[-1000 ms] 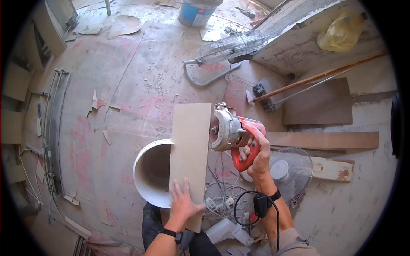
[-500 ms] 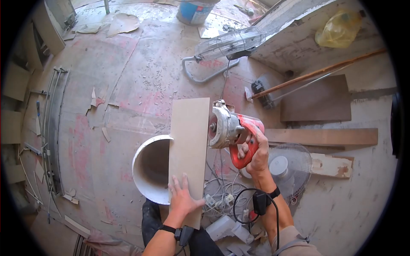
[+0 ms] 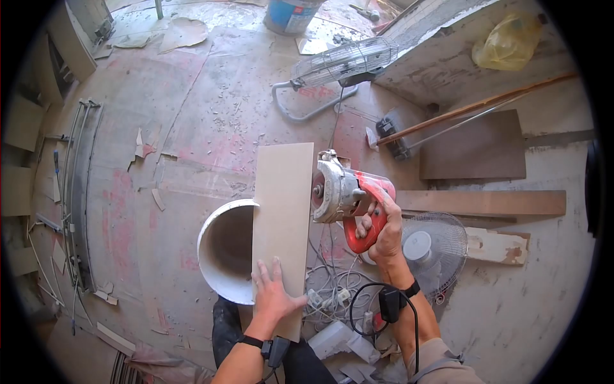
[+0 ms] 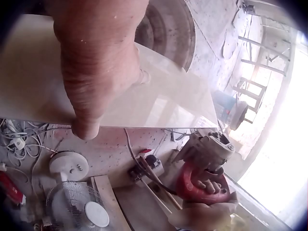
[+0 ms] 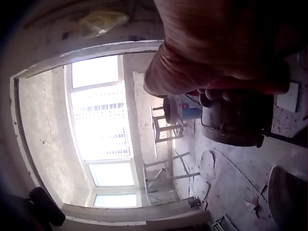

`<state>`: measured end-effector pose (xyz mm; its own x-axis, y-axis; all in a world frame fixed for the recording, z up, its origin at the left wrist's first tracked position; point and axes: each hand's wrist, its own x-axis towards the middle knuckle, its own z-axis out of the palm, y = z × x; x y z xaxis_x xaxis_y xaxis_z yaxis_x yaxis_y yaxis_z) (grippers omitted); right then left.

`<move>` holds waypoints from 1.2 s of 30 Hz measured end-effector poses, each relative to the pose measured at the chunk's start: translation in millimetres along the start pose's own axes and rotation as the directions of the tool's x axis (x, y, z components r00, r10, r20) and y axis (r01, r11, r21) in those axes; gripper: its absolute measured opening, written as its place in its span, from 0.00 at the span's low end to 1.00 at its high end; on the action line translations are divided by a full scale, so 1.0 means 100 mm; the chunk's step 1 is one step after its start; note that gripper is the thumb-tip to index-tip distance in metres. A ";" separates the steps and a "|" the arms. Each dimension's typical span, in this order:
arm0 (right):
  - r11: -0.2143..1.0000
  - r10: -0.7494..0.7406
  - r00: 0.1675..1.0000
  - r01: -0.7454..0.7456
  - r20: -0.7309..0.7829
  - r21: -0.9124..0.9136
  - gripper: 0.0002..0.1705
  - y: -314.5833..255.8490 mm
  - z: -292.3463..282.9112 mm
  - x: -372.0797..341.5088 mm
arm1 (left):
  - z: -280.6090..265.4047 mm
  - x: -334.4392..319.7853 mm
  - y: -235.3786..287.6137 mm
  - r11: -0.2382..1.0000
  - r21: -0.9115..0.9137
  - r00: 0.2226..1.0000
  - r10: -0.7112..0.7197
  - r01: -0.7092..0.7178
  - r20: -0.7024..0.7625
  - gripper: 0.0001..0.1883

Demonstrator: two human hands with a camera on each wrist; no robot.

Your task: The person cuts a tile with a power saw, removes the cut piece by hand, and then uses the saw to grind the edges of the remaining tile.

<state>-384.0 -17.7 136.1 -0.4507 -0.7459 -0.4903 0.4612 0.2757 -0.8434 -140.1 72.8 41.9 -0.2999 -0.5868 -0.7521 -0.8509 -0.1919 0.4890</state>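
A long beige tile [image 3: 284,205] lies partly across the rim of a round white bucket [image 3: 203,256], its near end by the person's legs. The left hand [image 3: 274,297] rests on the tile's near part, fingers spread and thumb over the right edge; in the left wrist view that hand [image 4: 101,72] presses on the glossy tile [image 4: 159,96]. The right hand [image 3: 385,233] grips the red handle of a cutting tool [image 3: 339,192], whose disc stands just right of the tile's edge. The right wrist view shows the right hand [image 5: 202,53] above the dark tool body [image 5: 231,120].
Tangled cables [image 3: 332,291] and a fan [image 3: 435,249] lie right of the tile. Farther off are a wire-caged stand [image 3: 345,61], a blue bucket [image 3: 291,16], a wooden pole [image 3: 473,110] and boards [image 3: 486,201]. Metal rails [image 3: 80,192] lie at left.
In the head view the tile, bucket and tool have shifted slightly upward, along with much of the floor scene. Both hands keep their hold and placement.
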 end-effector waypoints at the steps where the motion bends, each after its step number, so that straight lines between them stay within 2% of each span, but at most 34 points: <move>1: 1.000 -0.012 1.000 0.012 -0.008 0.002 0.23 0.00 0.00 0.00 | 0.00 0.00 0.00 1.000 0.002 1.000 0.000 0.000 -0.001 0.70; 9: 0.999 -0.040 0.998 0.041 -0.045 0.006 0.23 0.03 0.01 -0.03 | 0.07 0.02 -0.05 0.999 0.013 0.998 0.030 -0.030 -0.047 0.70; 15: 1.000 0.015 1.000 -0.015 -0.009 0.005 0.23 0.07 -0.09 -0.05 | 0.04 0.02 -0.02 1.000 0.009 0.999 0.015 -0.015 -0.034 0.70; 30: 1.000 -0.020 1.000 0.019 0.016 0.009 0.23 0.07 -0.07 -0.17 | -0.05 -0.01 0.04 1.000 0.011 1.000 -0.016 0.016 0.009 0.70; 36: 1.000 0.008 0.998 -0.009 0.058 0.018 0.23 0.10 -0.15 -0.21 | -0.04 -0.01 0.04 1.000 0.018 1.000 -0.017 0.017 0.005 0.70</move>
<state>-381.8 9.9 134.3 -0.4020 -0.7774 -0.4837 0.4787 0.2719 -0.8348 -141.4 69.8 45.9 -0.2872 -0.5798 -0.7625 -0.8637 -0.1873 0.4678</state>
